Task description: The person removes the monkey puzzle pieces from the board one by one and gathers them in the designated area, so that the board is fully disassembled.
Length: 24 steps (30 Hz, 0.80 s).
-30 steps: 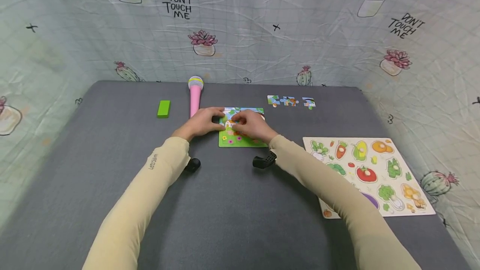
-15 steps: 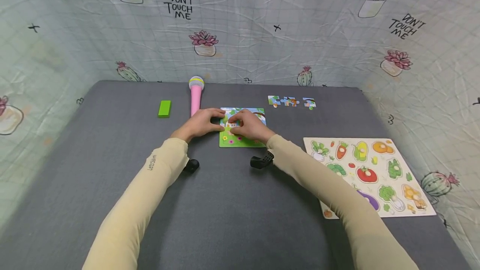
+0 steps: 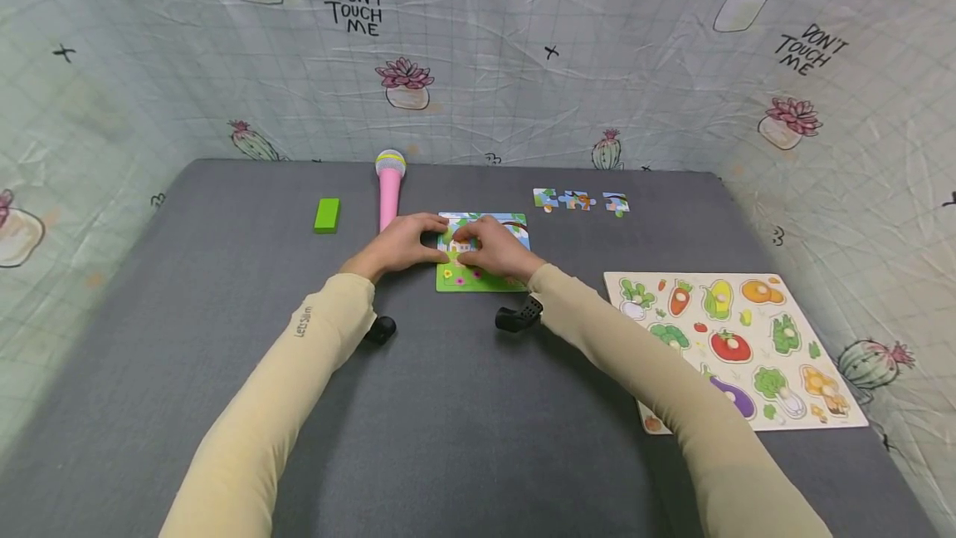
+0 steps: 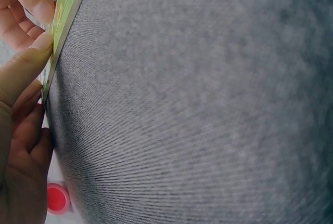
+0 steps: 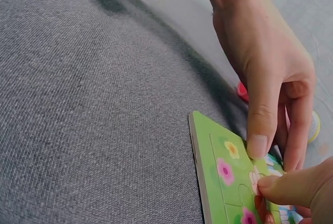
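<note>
A small jigsaw puzzle in a green-edged tray lies mid-table, showing flowers, a house and blue sky. My left hand holds its left side, the thumb on its face and the fingers curved toward the far part. Curled over the picture, my right hand has its thumb on the pieces near the middle; its other fingertips are partly hidden. Whether a piece is lifted between them cannot be seen. Several pieces are fitted in the tray. Three loose puzzle pieces lie behind it to the right.
A pink toy microphone lies just behind my left hand. Left of it is a green block. A vegetable puzzle board lies at the right, partly under my right forearm. Patterned cloth rises behind the table.
My right hand has shifted slightly left over the puzzle, uncovering more of its upper right corner. The left hand stays at the puzzle's left side. The loose pieces have not moved.
</note>
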Motion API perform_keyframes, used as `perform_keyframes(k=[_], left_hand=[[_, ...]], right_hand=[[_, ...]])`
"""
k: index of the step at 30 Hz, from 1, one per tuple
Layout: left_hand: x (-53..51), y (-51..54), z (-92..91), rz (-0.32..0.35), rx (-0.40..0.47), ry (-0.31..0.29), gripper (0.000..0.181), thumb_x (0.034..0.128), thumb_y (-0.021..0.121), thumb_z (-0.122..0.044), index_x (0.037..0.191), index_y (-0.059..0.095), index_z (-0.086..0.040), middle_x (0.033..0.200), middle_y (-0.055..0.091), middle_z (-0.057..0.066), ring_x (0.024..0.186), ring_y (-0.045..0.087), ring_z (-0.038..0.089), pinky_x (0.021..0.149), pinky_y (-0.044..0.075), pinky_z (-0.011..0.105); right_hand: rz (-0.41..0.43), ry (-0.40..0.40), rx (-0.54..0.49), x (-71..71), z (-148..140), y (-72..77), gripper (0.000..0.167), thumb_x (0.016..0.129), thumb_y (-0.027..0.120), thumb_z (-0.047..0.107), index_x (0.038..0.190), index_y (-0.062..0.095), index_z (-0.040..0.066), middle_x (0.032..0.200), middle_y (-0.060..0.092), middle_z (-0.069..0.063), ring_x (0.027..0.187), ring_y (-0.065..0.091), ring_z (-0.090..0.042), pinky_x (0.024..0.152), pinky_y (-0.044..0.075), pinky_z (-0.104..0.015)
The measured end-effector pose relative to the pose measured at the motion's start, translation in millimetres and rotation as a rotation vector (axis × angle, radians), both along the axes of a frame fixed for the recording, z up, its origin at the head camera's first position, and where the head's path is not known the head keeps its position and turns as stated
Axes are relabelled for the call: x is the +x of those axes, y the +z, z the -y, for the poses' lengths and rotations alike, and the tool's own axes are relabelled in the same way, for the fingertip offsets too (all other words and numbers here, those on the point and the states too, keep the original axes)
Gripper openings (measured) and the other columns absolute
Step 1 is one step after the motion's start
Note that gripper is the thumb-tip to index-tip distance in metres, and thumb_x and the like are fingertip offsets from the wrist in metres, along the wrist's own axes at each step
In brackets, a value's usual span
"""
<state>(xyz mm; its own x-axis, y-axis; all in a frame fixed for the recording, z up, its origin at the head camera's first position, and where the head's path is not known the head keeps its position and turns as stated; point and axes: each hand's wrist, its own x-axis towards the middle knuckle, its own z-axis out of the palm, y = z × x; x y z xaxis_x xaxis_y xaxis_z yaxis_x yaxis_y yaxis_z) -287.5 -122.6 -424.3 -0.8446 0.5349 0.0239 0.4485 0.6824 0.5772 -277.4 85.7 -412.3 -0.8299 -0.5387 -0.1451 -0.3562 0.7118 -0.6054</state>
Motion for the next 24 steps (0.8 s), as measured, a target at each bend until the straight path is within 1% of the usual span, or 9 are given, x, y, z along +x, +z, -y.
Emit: perform_keyframes(k=[2, 6, 11, 13, 17, 20, 24], left_hand=[[-0.2, 0.0, -0.1, -0.001, 0.0, -0.001, 0.056, 0.0826, 0.08, -0.025, 0.128, 0.062, 0.004, 0.14, 0.054, 0.014, 0.134, 0.044, 0.03, 0.112, 0.033, 0.042], [-0.7, -1.0, -0.1, -0.003, -0.005, 0.001, 0.056, 0.0827, 0.079, -0.026, 0.127, 0.062, 0.004, 0.14, 0.054, 0.014, 0.134, 0.044, 0.029, 0.112, 0.033, 0.042], [-0.5, -0.2, -0.2, -0.006, -0.004, 0.006, 0.056, 0.0821, 0.08, -0.026, 0.126, 0.063, 0.003, 0.139, 0.055, 0.014, 0.133, 0.046, 0.028, 0.112, 0.034, 0.041], [-0.1, 0.6, -0.6, -0.017, -0.005, 0.0, 0.055, 0.0815, 0.081, -0.025, 0.125, 0.064, 0.004, 0.138, 0.056, 0.014, 0.132, 0.047, 0.029, 0.111, 0.034, 0.041], [0.7, 2.1, -1.2, -0.037, -0.013, -0.014, 0.055, 0.0804, 0.081, -0.025, 0.124, 0.064, 0.005, 0.136, 0.057, 0.015, 0.131, 0.048, 0.03, 0.111, 0.035, 0.04], [0.8, 2.6, -1.3, -0.038, -0.019, -0.017, 0.055, 0.0807, 0.081, -0.025, 0.124, 0.064, 0.004, 0.137, 0.057, 0.015, 0.131, 0.048, 0.03, 0.111, 0.035, 0.04], [0.2, 2.5, -1.1, -0.03, -0.027, -0.015, 0.056, 0.0813, 0.08, -0.027, 0.125, 0.064, 0.004, 0.138, 0.056, 0.015, 0.132, 0.047, 0.029, 0.111, 0.034, 0.04]], right_hand=[[0.004, -0.006, -0.005, -0.3, 0, 0.2, 0.038, 0.095, 0.066, 0.018, 0.131, 0.06, 0.008, 0.124, 0.05, -0.012, 0.109, 0.045, -0.024, 0.094, 0.043, -0.039], [-0.002, -0.025, -0.019, 0.4, 0, -1.3, 0.039, 0.094, 0.067, 0.019, 0.132, 0.058, 0.009, 0.121, 0.048, -0.013, 0.106, 0.044, -0.025, 0.091, 0.042, -0.04], [0.02, -0.076, -0.07, 4.1, 0, -2.6, 0.043, 0.094, 0.068, 0.02, 0.134, 0.055, 0.012, 0.122, 0.045, -0.011, 0.106, 0.046, -0.023, 0.09, 0.044, -0.039], [0.035, -0.093, -0.095, 6.2, 0, -2.2, 0.04, 0.093, 0.069, 0.019, 0.13, 0.056, 0.012, 0.122, 0.043, -0.01, 0.106, 0.047, -0.023, 0.09, 0.044, -0.038], [0.035, -0.107, -0.137, 8.4, -3, -3.6, 0.03, 0.09, 0.071, 0.017, 0.117, 0.059, 0.01, 0.12, 0.042, -0.011, 0.103, 0.047, -0.023, 0.088, 0.044, -0.038], [0.005, -0.092, -0.153, 8.0, -7, -5.5, 0.025, 0.089, 0.072, 0.014, 0.112, 0.063, 0.008, 0.117, 0.048, -0.011, 0.099, 0.046, -0.023, 0.085, 0.043, -0.036], [-0.018, -0.052, -0.163, 6.5, -12, -7.0, 0.026, 0.09, 0.07, 0.011, 0.116, 0.068, 0.006, 0.112, 0.057, -0.009, 0.094, 0.046, -0.022, 0.08, 0.043, -0.034]])
